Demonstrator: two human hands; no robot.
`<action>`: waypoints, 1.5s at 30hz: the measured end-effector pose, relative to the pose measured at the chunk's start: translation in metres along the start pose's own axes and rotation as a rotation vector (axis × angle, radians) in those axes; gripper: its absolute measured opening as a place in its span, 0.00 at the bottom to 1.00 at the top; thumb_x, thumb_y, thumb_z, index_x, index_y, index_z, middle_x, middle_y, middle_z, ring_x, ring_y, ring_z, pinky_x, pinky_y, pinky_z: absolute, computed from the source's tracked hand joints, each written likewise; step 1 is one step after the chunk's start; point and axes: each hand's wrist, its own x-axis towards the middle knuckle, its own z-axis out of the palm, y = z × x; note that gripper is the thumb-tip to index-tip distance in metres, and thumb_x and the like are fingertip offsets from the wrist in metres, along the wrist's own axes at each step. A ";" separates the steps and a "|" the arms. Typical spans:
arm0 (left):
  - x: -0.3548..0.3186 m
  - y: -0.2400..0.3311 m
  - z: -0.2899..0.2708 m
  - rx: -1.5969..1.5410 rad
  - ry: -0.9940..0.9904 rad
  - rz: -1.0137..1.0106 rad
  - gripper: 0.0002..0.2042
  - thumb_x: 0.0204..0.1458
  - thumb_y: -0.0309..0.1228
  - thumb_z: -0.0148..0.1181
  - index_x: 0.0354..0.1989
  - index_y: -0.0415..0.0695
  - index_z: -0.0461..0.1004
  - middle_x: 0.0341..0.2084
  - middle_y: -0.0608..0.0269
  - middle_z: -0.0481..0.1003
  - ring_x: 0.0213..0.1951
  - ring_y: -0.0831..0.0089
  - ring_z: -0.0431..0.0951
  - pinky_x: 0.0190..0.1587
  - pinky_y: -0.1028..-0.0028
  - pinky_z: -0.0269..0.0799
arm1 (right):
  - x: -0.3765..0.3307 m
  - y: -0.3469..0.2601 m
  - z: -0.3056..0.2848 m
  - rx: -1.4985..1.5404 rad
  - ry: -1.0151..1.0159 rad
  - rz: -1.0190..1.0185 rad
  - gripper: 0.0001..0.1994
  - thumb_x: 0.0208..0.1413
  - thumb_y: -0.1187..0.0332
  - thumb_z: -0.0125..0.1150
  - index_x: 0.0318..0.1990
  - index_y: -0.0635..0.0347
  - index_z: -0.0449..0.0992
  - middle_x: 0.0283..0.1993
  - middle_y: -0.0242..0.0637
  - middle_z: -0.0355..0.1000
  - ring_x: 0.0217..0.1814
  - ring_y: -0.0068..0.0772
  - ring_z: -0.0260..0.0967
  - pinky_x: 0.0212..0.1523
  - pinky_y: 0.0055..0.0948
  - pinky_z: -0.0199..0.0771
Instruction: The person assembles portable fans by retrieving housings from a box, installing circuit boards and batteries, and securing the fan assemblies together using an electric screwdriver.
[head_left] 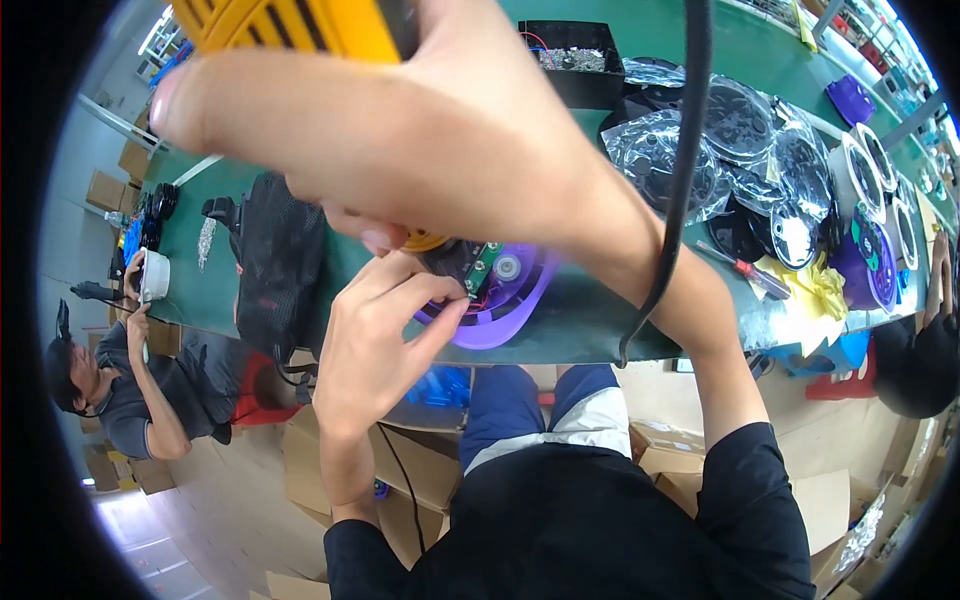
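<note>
Head view from my end: the right hand (400, 140) is huge in frame, reaching in from the lower right with the forearm slanting up and left. It's wrapped around a yellow power tool (290, 28), thumb pointing left, and it blocks a good chunk of what's underneath. I can't see the tool's tip.

The left hand (370, 325) comes up from below, wrist bent toward the work, thumb and forefinger narrowed to nearly meeting right at a green circuit board (479, 270). I can't tell if they're pinching anything. The board sits inside a round purple housing (512, 322) near the front edge of the green table (585, 310), below the right hand.

Containers: the black box (580, 93) at the back is loaded with small silvery bits, plus some red wire. Down by the floor there's an open cardboard box (310, 465) with something small and purple showing in it.
</note>
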 end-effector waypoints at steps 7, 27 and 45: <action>0.010 0.005 -0.007 0.045 -0.112 0.058 0.05 0.45 0.22 0.70 0.31 0.39 0.80 0.29 0.58 0.75 0.35 0.59 0.77 0.39 0.65 0.75 | 0.002 -0.031 -0.013 -0.180 0.048 -0.031 0.11 0.51 0.64 0.63 0.25 0.64 0.74 0.16 0.29 0.67 0.13 0.19 0.64 0.17 0.22 0.66; 0.076 -0.035 -0.001 -0.033 -0.103 -0.093 0.06 0.48 0.26 0.68 0.33 0.37 0.83 0.28 0.59 0.80 0.29 0.71 0.79 0.31 0.73 0.68 | 0.025 -0.029 -0.054 -0.525 0.163 -0.003 0.11 0.57 0.64 0.62 0.27 0.60 0.73 0.18 0.24 0.66 0.19 0.17 0.64 0.24 0.24 0.64; 0.097 -0.033 -0.005 0.607 -0.288 0.496 0.06 0.52 0.27 0.64 0.32 0.36 0.77 0.29 0.57 0.72 0.38 0.62 0.76 0.42 0.65 0.76 | 0.020 -0.049 -0.060 -0.557 0.200 0.059 0.13 0.57 0.60 0.65 0.31 0.60 0.73 0.17 0.25 0.66 0.14 0.15 0.63 0.14 0.18 0.63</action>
